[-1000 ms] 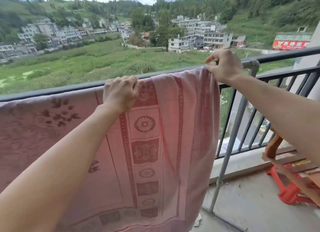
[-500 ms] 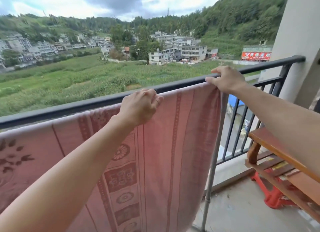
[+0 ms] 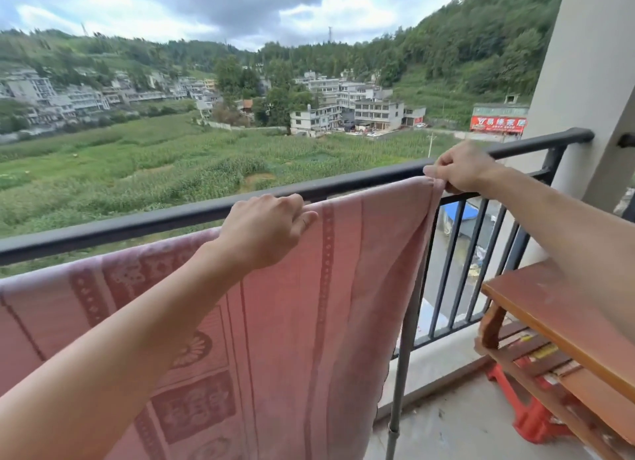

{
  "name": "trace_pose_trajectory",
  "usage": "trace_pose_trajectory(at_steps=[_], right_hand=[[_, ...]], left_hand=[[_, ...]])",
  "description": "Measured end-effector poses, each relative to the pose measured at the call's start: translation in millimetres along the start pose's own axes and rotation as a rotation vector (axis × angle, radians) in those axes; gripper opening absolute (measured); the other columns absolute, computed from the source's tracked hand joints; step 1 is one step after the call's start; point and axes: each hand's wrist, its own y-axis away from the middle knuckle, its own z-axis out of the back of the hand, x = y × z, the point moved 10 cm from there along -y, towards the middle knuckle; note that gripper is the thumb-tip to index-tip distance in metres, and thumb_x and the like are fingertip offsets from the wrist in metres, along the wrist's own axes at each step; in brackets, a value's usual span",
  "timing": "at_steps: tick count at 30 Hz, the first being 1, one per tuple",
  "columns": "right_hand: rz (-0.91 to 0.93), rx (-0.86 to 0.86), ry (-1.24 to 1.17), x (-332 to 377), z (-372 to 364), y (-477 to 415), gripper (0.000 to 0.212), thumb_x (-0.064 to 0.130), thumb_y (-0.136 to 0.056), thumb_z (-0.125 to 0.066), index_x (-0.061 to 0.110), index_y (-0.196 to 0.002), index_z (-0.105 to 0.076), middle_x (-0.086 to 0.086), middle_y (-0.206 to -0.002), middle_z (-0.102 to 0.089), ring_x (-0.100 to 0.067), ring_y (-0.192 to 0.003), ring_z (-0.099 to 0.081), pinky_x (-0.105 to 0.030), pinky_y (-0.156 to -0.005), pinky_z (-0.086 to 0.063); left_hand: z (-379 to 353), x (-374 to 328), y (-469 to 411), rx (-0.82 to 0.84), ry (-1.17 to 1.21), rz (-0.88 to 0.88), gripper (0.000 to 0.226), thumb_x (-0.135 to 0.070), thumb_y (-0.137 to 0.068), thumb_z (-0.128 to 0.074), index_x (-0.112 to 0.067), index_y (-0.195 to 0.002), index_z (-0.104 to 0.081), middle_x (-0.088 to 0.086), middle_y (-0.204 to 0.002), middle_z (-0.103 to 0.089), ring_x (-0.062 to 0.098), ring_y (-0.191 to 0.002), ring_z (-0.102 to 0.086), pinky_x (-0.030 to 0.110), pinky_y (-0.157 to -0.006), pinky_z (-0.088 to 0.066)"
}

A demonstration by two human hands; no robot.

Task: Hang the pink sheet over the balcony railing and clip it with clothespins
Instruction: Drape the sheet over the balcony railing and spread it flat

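Observation:
The pink sheet [image 3: 343, 287], patterned with darker bands and flowers, hangs in front of the dark balcony railing [image 3: 137, 224] with its top edge just below the rail. My left hand [image 3: 268, 229] grips that top edge near the middle. Further right, my right hand [image 3: 460, 167] pinches the sheet's upper right corner against the rail. No clothespin is in view.
A grey metal pole [image 3: 403, 349] stands upright behind the sheet's right edge. A brown wooden table [image 3: 549, 322] fills the right side, with a red plastic stool [image 3: 532, 415] under it. A beige pillar [image 3: 584, 81] closes the railing's right end.
Both hands have carried the sheet's top edge to the right along the rail. The view has turned right and up, bringing in the pillar and more of the table.

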Motion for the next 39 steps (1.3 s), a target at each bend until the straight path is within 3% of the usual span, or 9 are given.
trace_pose_trajectory(at_steps=[5, 10, 13, 16, 20, 24, 28, 33, 39], right_hand=[[0.119, 0.058, -0.314, -9.1, 6.3, -29.2, 0.017, 0.002, -0.090, -0.061, 0.017, -0.089, -0.066, -0.003, -0.083, -0.067, -0.011, -0.068, -0.059, -0.024, -0.058, -0.047], [0.577, 0.405, 0.023, 15.0, -29.6, -11.0, 0.056, -0.013, -0.083, -0.051, 0.026, -0.121, -0.067, 0.012, -0.119, -0.063, -0.003, -0.106, -0.059, -0.022, -0.085, -0.049], [0.731, 0.385, 0.025, 9.0, -30.0, -5.5, 0.045, -0.009, -0.079, -0.055, 0.021, -0.106, -0.075, 0.006, -0.102, -0.074, -0.009, -0.094, -0.067, -0.028, -0.085, -0.053], [0.741, 0.382, -0.095, 6.2, -9.8, -15.0, 0.025, -0.005, -0.084, -0.060, 0.011, -0.091, -0.077, -0.003, -0.081, -0.074, -0.007, -0.070, -0.067, -0.023, -0.064, -0.054], [0.719, 0.339, -0.234, 2.7, 5.1, -31.9, 0.013, 0.000, -0.085, -0.065, 0.005, -0.092, -0.075, -0.008, -0.083, -0.073, -0.025, -0.076, -0.069, -0.032, -0.072, -0.060], [0.648, 0.512, -0.177, -11.5, -25.2, -16.7, 0.006, 0.002, -0.079, -0.074, 0.005, -0.082, -0.069, -0.014, -0.081, -0.071, -0.021, -0.071, -0.065, -0.047, -0.077, -0.057], [0.650, 0.448, -0.335, -13.5, -2.4, -12.6, 0.014, -0.001, -0.077, -0.075, 0.004, -0.077, -0.062, -0.014, -0.074, -0.059, -0.020, -0.064, -0.052, -0.040, -0.064, -0.049], [0.724, 0.414, -0.438, -24.5, 13.0, -17.1, 0.011, -0.007, -0.080, -0.069, 0.002, -0.084, -0.062, -0.005, -0.066, -0.052, -0.010, -0.054, -0.044, -0.021, -0.050, -0.043], [0.661, 0.492, -0.395, -39.0, -35.4, -36.9, 0.012, 0.010, -0.091, -0.064, 0.017, -0.086, -0.072, -0.010, -0.087, -0.072, -0.016, -0.070, -0.060, -0.033, -0.063, -0.052]], left_hand=[[-0.1, -37.1, -16.2, -0.066, 0.010, 0.049, 0.034, -0.053, -0.096, -0.040, -0.024, -0.099, -0.057, -0.004, -0.085, -0.062, 0.021, -0.076, -0.055, 0.035, -0.066, -0.038], [-18.6, -88.1, -39.4, -0.200, -0.099, 0.137, 0.040, -0.055, -0.095, -0.037, -0.019, -0.096, -0.053, 0.000, -0.097, -0.064, 0.025, -0.090, -0.059, 0.039, -0.077, -0.042], [-27.5, -105.7, -48.8, -0.239, -0.156, 0.195, 0.040, -0.054, -0.094, -0.043, -0.019, -0.104, -0.058, 0.002, -0.104, -0.066, 0.026, -0.097, -0.060, 0.042, -0.086, -0.042], [-25.6, -111.8, -37.4, -0.338, -0.124, 0.260, 0.037, -0.044, -0.090, -0.055, -0.016, -0.113, -0.061, 0.004, -0.110, -0.063, 0.029, -0.102, -0.056, 0.041, -0.090, -0.038], [-15.1, -157.6, -17.0, -0.538, -0.088, 0.216, 0.029, -0.036, -0.086, -0.065, -0.012, -0.103, -0.067, 0.005, -0.107, -0.060, 0.025, -0.102, -0.053, 0.040, -0.089, -0.041], [-41.5, -193.5, -34.4, -0.376, -0.148, 0.300, 0.041, -0.054, -0.084, -0.060, -0.014, -0.083, -0.067, 0.003, -0.091, -0.062, 0.027, -0.089, -0.056, 0.040, -0.076, -0.043], [-62.3, -209.3, -57.3, -0.234, -0.109, 0.437, 0.045, -0.062, -0.081, -0.061, -0.017, -0.079, -0.053, 0.006, -0.087, -0.070, 0.032, -0.080, -0.066, 0.033, -0.061, -0.033], [-69.0, -216.3, -67.4, -0.304, 0.004, 0.504, 0.014, -0.018, -0.091, -0.051, -0.009, -0.081, -0.056, 0.012, -0.091, -0.070, 0.040, -0.081, -0.064, 0.035, -0.061, -0.032], [-64.2, -200.9, -39.4, -0.512, 0.346, 0.722, 0.017, -0.008, -0.091, -0.041, -0.012, -0.091, -0.057, 0.003, -0.068, -0.062, 0.033, -0.070, -0.061, 0.039, -0.061, -0.042]])
